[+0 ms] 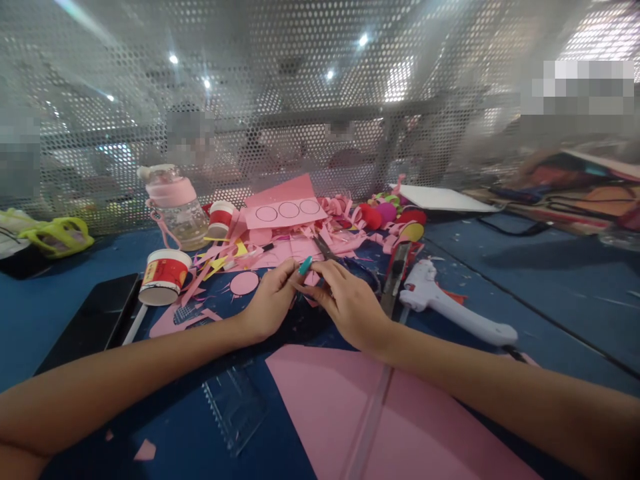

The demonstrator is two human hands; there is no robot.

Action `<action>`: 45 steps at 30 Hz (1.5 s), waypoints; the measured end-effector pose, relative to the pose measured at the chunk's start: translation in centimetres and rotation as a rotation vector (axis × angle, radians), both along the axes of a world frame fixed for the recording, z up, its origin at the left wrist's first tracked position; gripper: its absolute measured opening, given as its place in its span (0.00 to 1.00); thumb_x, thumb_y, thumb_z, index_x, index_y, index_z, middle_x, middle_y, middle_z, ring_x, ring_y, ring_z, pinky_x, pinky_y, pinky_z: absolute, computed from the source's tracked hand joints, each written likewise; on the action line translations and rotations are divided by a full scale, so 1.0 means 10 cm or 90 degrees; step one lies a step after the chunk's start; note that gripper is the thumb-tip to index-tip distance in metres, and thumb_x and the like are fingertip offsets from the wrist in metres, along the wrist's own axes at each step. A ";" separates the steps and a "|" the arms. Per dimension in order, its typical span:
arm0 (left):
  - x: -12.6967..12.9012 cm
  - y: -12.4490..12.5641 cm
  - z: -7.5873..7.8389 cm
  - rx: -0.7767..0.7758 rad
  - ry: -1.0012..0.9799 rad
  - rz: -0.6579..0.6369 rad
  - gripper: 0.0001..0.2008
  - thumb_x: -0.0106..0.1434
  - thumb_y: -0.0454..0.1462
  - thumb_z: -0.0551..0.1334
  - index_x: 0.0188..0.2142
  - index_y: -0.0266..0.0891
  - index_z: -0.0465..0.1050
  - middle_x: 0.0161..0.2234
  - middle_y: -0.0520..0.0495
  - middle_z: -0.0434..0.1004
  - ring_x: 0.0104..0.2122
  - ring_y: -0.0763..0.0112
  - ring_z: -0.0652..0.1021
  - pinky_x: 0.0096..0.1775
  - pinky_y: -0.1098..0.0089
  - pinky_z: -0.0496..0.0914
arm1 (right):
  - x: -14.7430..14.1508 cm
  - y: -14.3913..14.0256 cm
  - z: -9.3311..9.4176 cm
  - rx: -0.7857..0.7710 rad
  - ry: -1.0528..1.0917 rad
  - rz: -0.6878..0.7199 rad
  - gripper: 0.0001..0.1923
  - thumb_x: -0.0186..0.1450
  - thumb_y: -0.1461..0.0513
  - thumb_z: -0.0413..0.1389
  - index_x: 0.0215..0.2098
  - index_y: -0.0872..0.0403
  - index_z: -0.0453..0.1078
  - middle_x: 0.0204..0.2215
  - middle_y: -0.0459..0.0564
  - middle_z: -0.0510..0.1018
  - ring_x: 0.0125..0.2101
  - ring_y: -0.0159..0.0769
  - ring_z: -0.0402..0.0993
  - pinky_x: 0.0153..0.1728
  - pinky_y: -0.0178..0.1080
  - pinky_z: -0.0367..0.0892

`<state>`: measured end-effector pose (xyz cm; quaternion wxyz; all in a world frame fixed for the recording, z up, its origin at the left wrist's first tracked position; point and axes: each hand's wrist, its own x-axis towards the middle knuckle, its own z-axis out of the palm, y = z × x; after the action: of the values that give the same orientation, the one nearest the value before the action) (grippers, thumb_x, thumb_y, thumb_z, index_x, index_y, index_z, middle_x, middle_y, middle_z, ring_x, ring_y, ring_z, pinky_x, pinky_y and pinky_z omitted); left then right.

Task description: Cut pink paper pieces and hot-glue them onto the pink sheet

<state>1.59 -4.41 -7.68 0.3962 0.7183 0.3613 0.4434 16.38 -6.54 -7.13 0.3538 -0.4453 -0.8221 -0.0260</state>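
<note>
Right at the middle of the blue surface [550, 280], the left hand [270, 303] and the right hand [347, 303] meet, fingertips almost touching. Between them sits a small teal piece [305, 265], pinched at the fingertips; the fingers of both hands are drawn together around it, though which hand truly bears it cannot be told. A pair of scissors [325, 248] lies just beyond the right hand, its blades pointing away over a heap of pink paper scraps [280, 250]. A cut pink circle [244, 283] lies just to the left of the left hand. Behind the scraps, a pink card with three drawn circles [287, 211] leans upward. To the left stand a pink-capped bottle [176, 203] and two red-and-white paper cups, one lying tipped near a black tablet [93, 320], at [164, 275], the other upright at [221, 219]. Right of the right hand lies a white glue gun [450, 307], with a utility knife [395, 277] between it and the hand. Near the person, under both forearms, a large pink sheet [340, 413] is spread out, with a clear ruler [235, 407] just to its left. A perforated metal screen [300, 100] closes off the far edge.
</note>
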 end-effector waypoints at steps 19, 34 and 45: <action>0.03 -0.06 0.05 0.006 -0.125 -0.058 0.13 0.62 0.44 0.53 0.27 0.38 0.60 0.23 0.55 0.61 0.22 0.79 0.63 0.25 0.76 0.60 | 0.01 -0.01 -0.02 -0.004 0.084 0.031 0.13 0.66 0.55 0.43 0.39 0.55 0.63 0.34 0.53 0.74 0.29 0.35 0.72 0.31 0.35 0.64; 0.03 -0.04 0.04 -0.035 -0.095 -0.040 0.13 0.62 0.43 0.54 0.25 0.37 0.60 0.19 0.57 0.57 0.20 0.80 0.59 0.24 0.76 0.56 | 0.00 -0.04 0.03 0.010 0.126 -0.026 0.12 0.66 0.56 0.44 0.29 0.54 0.61 0.24 0.48 0.73 0.23 0.32 0.70 0.24 0.32 0.59; 0.04 -0.01 0.02 -0.038 -0.090 0.001 0.12 0.62 0.43 0.53 0.26 0.38 0.59 0.19 0.57 0.58 0.18 0.80 0.59 0.22 0.75 0.56 | 0.00 -0.05 0.00 -0.050 0.124 -0.039 0.15 0.67 0.55 0.42 0.36 0.56 0.64 0.19 0.48 0.75 0.21 0.33 0.73 0.22 0.32 0.60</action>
<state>2.03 -4.53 -7.48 0.4414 0.6727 0.3463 0.4823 16.36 -6.99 -7.13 0.4133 -0.4842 -0.7702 0.0388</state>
